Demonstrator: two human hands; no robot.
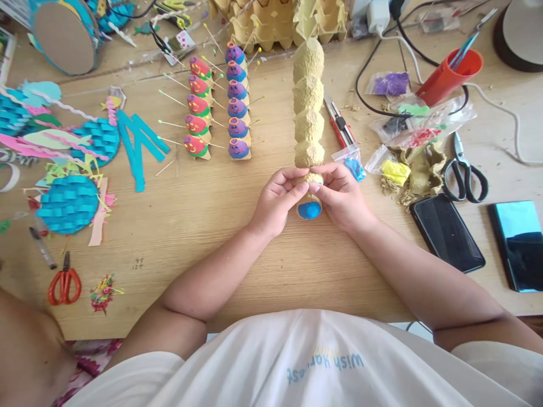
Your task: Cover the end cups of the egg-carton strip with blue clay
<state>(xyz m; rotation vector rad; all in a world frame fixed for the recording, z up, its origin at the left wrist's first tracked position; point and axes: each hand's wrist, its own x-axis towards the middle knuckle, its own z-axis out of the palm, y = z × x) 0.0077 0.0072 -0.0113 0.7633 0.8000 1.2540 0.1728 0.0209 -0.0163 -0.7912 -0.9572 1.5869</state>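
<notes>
A long strip of egg carton cups lies lengthwise in front of me, bare and tan on most of its bumps. Blue clay covers part of the cup at its near end. My left hand closes on that near part from the left, thumb and fingers pinching its edge. From the right, my right hand pinches the same part, its fingertips close to the left ones. The fingers partly hide a second spot of blue. Just right of the strip rests a small bag of blue clay.
Two painted carton caterpillars with pins stand left of the strip. A red cutter, black scissors, a phone and a red cup lie or stand right. Woven blue paper discs and red-handled scissors are left.
</notes>
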